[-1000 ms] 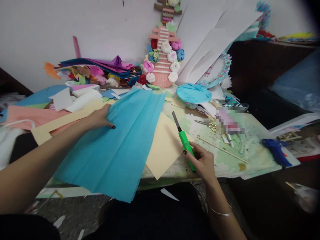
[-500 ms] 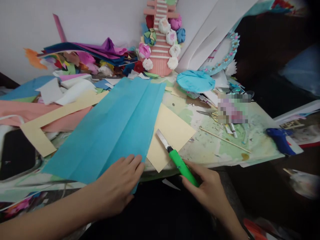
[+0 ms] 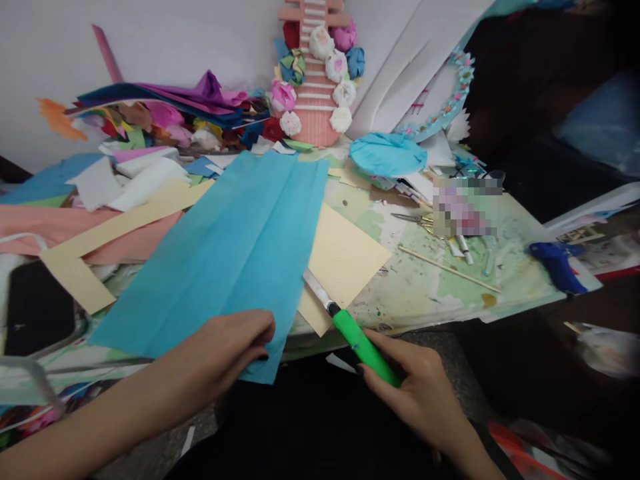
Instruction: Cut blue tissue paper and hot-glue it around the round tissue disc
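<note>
A long sheet of blue paper (image 3: 250, 247) with lengthwise creases lies across the table, its near end hanging over the front edge. My left hand (image 3: 235, 343) is at this near end, its fingers bent and closed on the paper, with the fingertips partly hidden. In my right hand (image 3: 417, 383) is a knife (image 3: 363, 343) with a bright green handle, its blade pointing up and left. The blade's tip is by the right edge of the blue paper. Beneath them lies a cream sheet of paper (image 3: 345, 250), partly covered by the blue one.
Scissors (image 3: 413, 218), a thin wooden stick (image 3: 450, 269) and a blue glue gun (image 3: 559, 265) lie to the right. A phone (image 3: 39, 303) and cream strips (image 3: 130, 220) are at left. Behind stand a flower-decorated pink guitar shape (image 3: 317, 107) and a heap of coloured paper (image 3: 165, 113).
My left hand has shifted up and left over the blue paper, exposing its near corner. The knife's tip has moved slightly left and down, to the blue paper's edge.
</note>
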Demonstrator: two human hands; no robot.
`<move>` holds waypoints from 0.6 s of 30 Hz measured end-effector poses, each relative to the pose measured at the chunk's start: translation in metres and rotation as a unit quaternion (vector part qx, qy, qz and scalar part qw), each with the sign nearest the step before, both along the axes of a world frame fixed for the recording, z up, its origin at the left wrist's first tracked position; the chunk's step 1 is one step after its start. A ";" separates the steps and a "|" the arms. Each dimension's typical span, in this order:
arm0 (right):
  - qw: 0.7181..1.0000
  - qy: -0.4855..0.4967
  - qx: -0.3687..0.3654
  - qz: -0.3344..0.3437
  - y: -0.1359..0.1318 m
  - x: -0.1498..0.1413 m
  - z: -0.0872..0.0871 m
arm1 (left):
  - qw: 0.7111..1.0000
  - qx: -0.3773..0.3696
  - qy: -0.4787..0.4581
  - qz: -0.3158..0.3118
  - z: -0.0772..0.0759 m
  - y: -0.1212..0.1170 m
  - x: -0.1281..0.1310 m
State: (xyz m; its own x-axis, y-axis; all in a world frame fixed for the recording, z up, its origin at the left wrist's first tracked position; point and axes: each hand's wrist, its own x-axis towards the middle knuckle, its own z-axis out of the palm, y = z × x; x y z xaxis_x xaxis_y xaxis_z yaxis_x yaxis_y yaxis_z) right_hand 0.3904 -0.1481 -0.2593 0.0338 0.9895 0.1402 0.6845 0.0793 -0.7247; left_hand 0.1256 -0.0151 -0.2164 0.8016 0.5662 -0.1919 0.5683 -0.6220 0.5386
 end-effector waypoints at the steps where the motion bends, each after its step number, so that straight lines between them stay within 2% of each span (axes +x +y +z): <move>1: 1.000 -0.004 -0.001 -0.002 -0.001 0.000 0.000 | 1.000 -0.002 -0.015 0.009 0.002 0.002 0.000; 5: 1.000 -0.016 0.001 -0.018 -0.005 0.002 0.002 | 0.994 0.047 -0.065 0.076 0.008 0.008 0.001; 9: 0.999 -0.020 0.009 -0.028 -0.009 -0.001 0.005 | 0.975 0.106 -0.118 0.153 0.014 0.010 -0.003; 15: 1.000 -0.007 0.006 -0.009 -0.011 -0.005 0.008 | 0.949 0.113 -0.160 0.248 0.020 0.006 -0.006; 18: 1.000 -0.008 0.013 -0.016 -0.009 -0.005 0.011 | 0.939 0.136 -0.176 0.263 0.019 0.005 -0.003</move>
State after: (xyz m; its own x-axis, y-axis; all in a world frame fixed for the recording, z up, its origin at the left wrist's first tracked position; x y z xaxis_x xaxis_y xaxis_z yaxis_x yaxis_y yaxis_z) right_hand 0.3853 -0.1572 -0.2488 0.0625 0.9842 0.1658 0.6984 0.0755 -0.7117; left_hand 0.1228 -0.0102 -0.1976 0.3834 0.8916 0.2410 0.6521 -0.4461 0.6130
